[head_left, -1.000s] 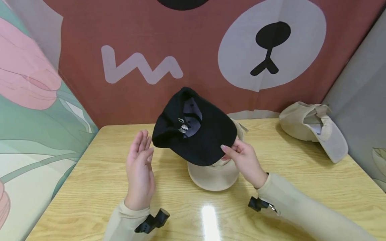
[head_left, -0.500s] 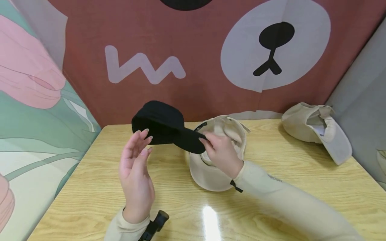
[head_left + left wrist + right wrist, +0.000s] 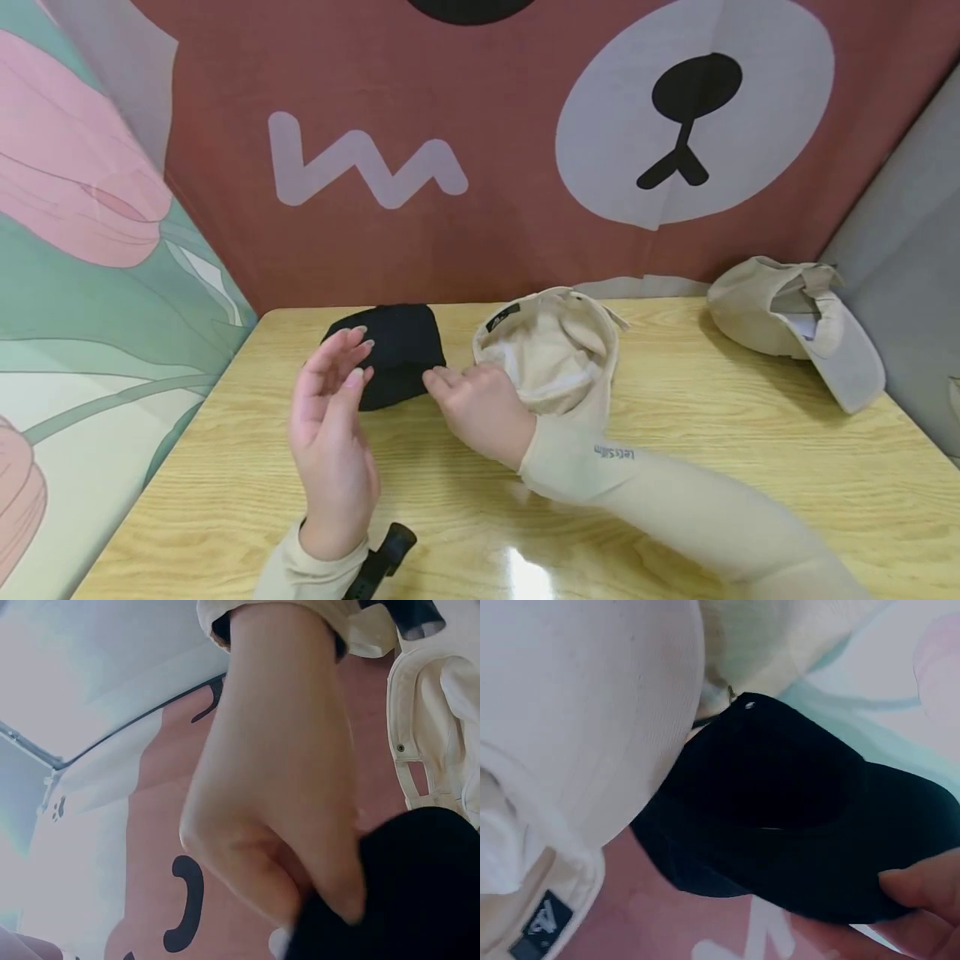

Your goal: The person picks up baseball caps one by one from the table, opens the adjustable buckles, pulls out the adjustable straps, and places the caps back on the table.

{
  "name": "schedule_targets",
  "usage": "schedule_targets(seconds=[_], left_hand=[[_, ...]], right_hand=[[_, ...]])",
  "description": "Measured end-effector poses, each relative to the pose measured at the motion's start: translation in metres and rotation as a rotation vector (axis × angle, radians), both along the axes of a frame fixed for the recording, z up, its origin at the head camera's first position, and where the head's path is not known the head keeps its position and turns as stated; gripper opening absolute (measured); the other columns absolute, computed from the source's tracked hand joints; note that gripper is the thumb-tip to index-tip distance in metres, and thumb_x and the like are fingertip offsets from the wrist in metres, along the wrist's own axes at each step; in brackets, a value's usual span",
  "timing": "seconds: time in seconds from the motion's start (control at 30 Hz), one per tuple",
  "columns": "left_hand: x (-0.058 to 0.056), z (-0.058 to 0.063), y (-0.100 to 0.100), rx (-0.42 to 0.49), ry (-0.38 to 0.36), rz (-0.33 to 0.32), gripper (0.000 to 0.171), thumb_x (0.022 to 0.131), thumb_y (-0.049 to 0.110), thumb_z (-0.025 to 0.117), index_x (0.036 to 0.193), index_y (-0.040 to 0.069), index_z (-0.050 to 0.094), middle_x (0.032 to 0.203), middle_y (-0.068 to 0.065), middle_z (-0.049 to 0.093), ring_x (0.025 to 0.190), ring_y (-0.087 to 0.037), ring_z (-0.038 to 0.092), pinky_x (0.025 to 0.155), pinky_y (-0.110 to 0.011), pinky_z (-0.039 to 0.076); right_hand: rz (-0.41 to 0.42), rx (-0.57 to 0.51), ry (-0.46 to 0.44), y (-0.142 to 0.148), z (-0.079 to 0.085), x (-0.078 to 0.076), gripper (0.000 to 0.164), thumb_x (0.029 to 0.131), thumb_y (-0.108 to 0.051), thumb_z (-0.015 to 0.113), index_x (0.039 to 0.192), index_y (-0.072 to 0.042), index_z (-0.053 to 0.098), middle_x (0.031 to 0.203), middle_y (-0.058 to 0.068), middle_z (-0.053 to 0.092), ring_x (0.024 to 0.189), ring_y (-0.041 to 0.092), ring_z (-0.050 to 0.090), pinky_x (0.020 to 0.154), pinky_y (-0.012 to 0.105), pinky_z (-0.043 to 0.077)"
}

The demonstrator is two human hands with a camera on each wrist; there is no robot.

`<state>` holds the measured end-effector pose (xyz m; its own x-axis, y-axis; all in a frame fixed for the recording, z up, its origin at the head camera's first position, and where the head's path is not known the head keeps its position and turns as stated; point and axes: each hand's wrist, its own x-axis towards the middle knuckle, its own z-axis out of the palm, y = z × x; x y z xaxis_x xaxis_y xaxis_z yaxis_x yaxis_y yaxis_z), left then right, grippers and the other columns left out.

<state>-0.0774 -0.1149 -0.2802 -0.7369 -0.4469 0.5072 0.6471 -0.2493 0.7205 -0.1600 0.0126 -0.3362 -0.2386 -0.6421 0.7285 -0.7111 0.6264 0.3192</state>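
In the head view, my right hand (image 3: 483,408) pinches the brim of a black baseball cap (image 3: 397,350), which is at the left of the table. The right wrist view shows the thumb (image 3: 922,881) on the brim of that black cap (image 3: 780,772), whose dark hollow faces the camera. My right hand (image 3: 277,750) also fills the middle of the left wrist view, its fingers curled at the cap. My left hand (image 3: 333,450) is raised with relaxed, slightly bent fingers and overlaps the cap's left part, holding nothing. A beige baseball cap (image 3: 555,350) lies hollow side up beside my right hand.
Another beige cap (image 3: 780,308) lies tilted at the table's right, its brim over the wood near the edge. A reddish fabric backdrop (image 3: 375,258) stands behind the wooden table (image 3: 660,450), with a flower-print panel (image 3: 90,233) on the left.
My right hand has carried the black cap left and down from over the middle beige cap, turning it and uncovering the beige cap's inside. The left hand has shifted slightly left, its fingers bending a little more.
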Motion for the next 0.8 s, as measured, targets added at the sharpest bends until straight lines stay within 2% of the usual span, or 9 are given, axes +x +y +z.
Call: schedule_targets(seconds=[0.13, 0.23, 0.3, 0.53, 0.67, 0.8], left_hand=[[0.000, -0.001, 0.000, -0.038, -0.036, 0.002, 0.032, 0.097, -0.009, 0.041, 0.120, 0.001, 0.060, 0.120, -0.013, 0.059, 0.115, -0.027, 0.052, 0.093, -0.032, 0.041], [0.000, -0.002, -0.002, -0.068, -0.030, -0.016, 0.031, 0.098, -0.007, 0.041, 0.123, 0.000, 0.058, 0.122, -0.012, 0.058, 0.116, -0.027, 0.051, 0.094, -0.030, 0.041], [0.000, -0.004, -0.003, -0.082, -0.024, -0.026, 0.031, 0.098, -0.006, 0.041, 0.124, 0.000, 0.058, 0.123, -0.011, 0.058, 0.116, -0.026, 0.051, 0.094, -0.029, 0.041], [-0.002, -0.006, -0.006, -0.095, -0.025, -0.044, 0.031, 0.097, -0.006, 0.044, 0.123, 0.001, 0.059, 0.122, -0.009, 0.060, 0.118, -0.026, 0.051, 0.099, -0.030, 0.038], [-0.002, -0.008, -0.007, -0.093, -0.038, -0.052, 0.031, 0.097, -0.006, 0.045, 0.122, 0.002, 0.061, 0.121, -0.008, 0.061, 0.117, -0.024, 0.053, 0.098, -0.029, 0.037], [-0.003, -0.009, -0.007, -0.109, -0.060, -0.049, 0.030, 0.097, -0.005, 0.045, 0.122, 0.002, 0.061, 0.121, -0.007, 0.062, 0.116, -0.024, 0.053, 0.098, -0.029, 0.037]], right_hand=[[-0.106, 0.241, -0.027, -0.012, -0.004, 0.012, 0.019, 0.089, -0.016, 0.065, 0.106, -0.014, 0.073, 0.097, -0.001, 0.072, 0.066, 0.013, 0.063, 0.058, 0.025, 0.048], [-0.163, 0.407, -0.073, -0.022, -0.009, 0.020, 0.022, 0.095, -0.021, 0.059, 0.112, -0.019, 0.071, 0.099, -0.003, 0.070, 0.074, 0.013, 0.062, 0.062, 0.025, 0.049], [-0.175, 0.478, -0.104, -0.029, -0.015, 0.024, 0.021, 0.097, -0.022, 0.056, 0.111, -0.021, 0.071, 0.096, -0.005, 0.068, 0.074, 0.013, 0.059, 0.060, 0.025, 0.047], [-0.170, 0.544, -0.200, -0.047, -0.035, 0.032, 0.016, 0.097, -0.020, 0.057, 0.092, -0.023, 0.072, 0.077, -0.006, 0.061, 0.063, 0.010, 0.051, 0.049, 0.022, 0.039], [-0.155, 0.520, -0.210, -0.054, -0.047, 0.033, 0.019, 0.094, -0.017, 0.061, 0.077, -0.023, 0.067, 0.066, -0.006, 0.055, 0.055, 0.010, 0.049, 0.045, 0.022, 0.038], [-0.162, 0.499, -0.235, -0.055, -0.055, 0.033, 0.020, 0.092, -0.016, 0.063, 0.074, -0.023, 0.066, 0.065, -0.006, 0.054, 0.053, 0.010, 0.049, 0.045, 0.023, 0.037]])
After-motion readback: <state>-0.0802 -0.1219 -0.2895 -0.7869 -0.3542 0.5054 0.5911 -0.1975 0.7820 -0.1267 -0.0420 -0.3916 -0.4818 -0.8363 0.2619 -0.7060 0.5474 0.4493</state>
